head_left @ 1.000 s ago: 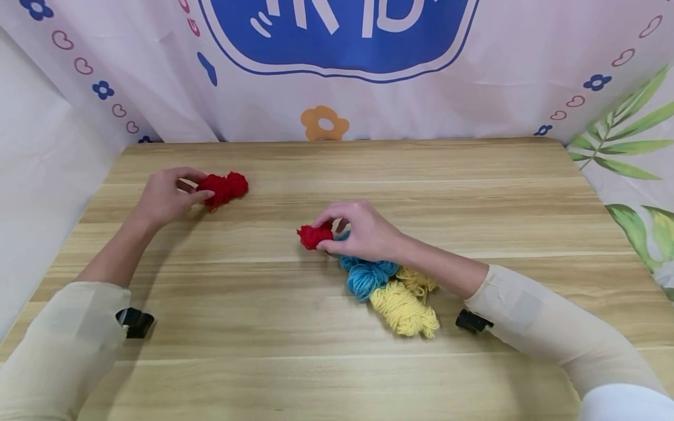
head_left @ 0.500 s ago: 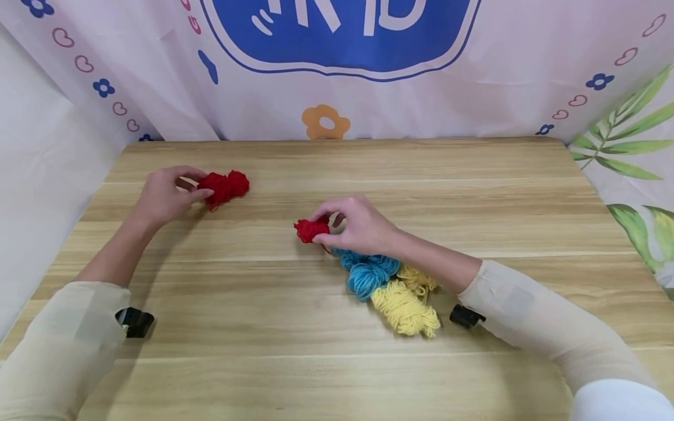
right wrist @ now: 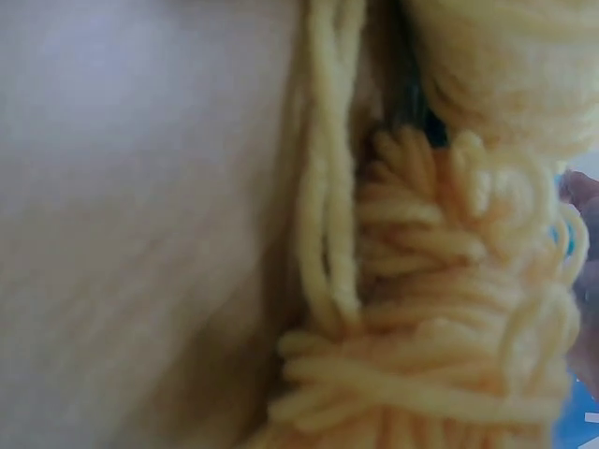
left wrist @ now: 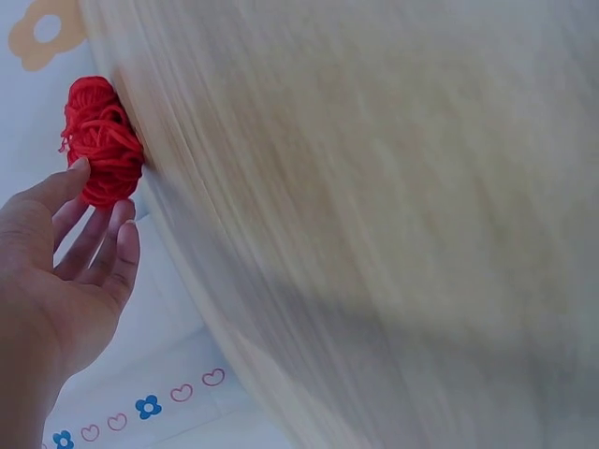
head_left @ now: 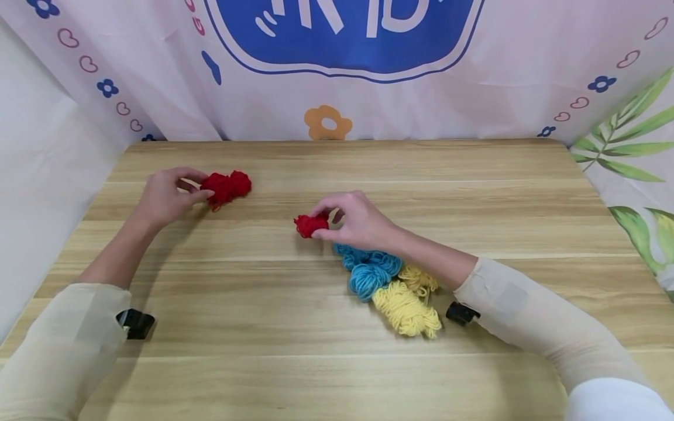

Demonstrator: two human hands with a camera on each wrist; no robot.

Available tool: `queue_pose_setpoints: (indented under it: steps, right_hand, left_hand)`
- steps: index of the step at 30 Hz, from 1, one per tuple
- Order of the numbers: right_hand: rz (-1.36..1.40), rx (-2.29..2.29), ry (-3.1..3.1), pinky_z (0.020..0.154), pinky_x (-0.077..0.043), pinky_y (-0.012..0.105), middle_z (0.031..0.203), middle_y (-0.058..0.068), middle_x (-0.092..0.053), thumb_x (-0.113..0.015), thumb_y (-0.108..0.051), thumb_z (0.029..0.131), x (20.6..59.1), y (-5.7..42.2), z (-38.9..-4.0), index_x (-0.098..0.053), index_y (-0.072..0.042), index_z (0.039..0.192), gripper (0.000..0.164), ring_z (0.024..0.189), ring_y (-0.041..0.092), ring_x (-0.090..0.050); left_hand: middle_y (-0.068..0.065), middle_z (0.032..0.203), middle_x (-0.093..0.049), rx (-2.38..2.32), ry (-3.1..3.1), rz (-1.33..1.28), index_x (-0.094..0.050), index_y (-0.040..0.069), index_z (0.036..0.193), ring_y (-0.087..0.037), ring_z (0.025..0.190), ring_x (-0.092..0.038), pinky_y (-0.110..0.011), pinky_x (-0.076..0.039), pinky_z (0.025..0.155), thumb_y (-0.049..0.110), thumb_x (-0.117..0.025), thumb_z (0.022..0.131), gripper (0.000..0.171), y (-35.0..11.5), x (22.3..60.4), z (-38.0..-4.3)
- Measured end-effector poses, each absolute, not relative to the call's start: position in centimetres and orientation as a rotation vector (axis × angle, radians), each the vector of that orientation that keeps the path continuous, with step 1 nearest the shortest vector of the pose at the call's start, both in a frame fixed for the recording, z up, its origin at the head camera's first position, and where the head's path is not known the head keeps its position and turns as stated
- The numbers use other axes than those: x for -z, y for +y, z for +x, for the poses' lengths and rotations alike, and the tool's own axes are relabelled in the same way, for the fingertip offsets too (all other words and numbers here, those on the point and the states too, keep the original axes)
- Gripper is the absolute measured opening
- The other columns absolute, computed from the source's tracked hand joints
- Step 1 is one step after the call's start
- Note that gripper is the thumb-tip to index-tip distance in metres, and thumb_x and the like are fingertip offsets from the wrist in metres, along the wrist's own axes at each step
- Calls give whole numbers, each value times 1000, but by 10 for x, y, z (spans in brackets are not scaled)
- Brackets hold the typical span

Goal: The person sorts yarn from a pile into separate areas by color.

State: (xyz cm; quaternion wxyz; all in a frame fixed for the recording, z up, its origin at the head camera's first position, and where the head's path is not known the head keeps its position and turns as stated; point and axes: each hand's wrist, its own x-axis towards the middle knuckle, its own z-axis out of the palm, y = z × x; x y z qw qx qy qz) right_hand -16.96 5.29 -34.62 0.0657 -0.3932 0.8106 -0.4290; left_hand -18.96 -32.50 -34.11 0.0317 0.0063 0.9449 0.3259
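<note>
At the far left of the table, my left hand pinches a lumpy red yarn bundle between thumb and fingers. A rounded lobe sticks out at its far end; I cannot tell whether this is one skein or two. In the left wrist view, the thumb presses one side of the red yarn. Near the table's middle, my right hand pinches a smaller red yarn skein, partly covered by the fingers. Just below that hand lie blue yarn skeins, with yellow yarn skeins against them.
The wooden table ends at a printed cloth backdrop. A black wrist camera sits by the left sleeve, another black wrist camera by the right. Yellow yarn fills much of the right wrist view up close.
My right hand has moved a little toward the back of the table with the red skein, uncovering more of the blue yarn. The left hand has stayed in place on its red yarn.
</note>
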Motion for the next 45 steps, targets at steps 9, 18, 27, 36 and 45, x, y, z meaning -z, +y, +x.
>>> queue_pose_setpoints:
  steps: [9,18,27,36,45]
  right_hand:
    - [-1139,1331,2419,80,-61,31,106,10,-76,-84,-9,87,344,47,-176,-77,1,110,26,93,18,-68]
    - [-1098,1324,2406,79,-59,24,107,10,-76,-83,-8,88,342,39,-182,-76,1,112,27,94,17,-68]
    - [-1089,1318,2412,80,-60,27,108,10,-76,-83,-10,88,340,33,-185,-76,0,113,28,94,17,-68]
    - [-1093,1319,2413,83,-61,32,108,9,-76,-84,-10,88,341,26,-189,-76,0,113,28,94,17,-68]
    - [-1088,1300,2423,81,-60,28,107,9,-76,-84,-11,89,341,17,-195,-76,0,114,29,95,16,-67]
  left_hand:
    - [-30,129,-62,-998,2938,46,-64,-5,131,-42,110,-61,-11,-49,61,11,-71,99,37,-325,341,-189]
    - [-31,125,-64,-991,2974,81,-66,-6,128,-42,106,-63,-11,-49,60,8,-73,97,35,-325,342,-189]
    - [-31,124,-65,-992,2988,96,-67,-7,126,-43,105,-64,-10,-48,59,7,-72,97,32,-324,341,-189]
    - [-31,122,-65,-1002,2989,99,-68,-8,124,-42,104,-64,-11,-49,59,4,-70,97,29,-322,339,-186]
    - [-31,119,-66,-991,2997,87,-68,-8,122,-42,104,-64,-11,-49,58,4,-70,98,27,-324,340,-186]
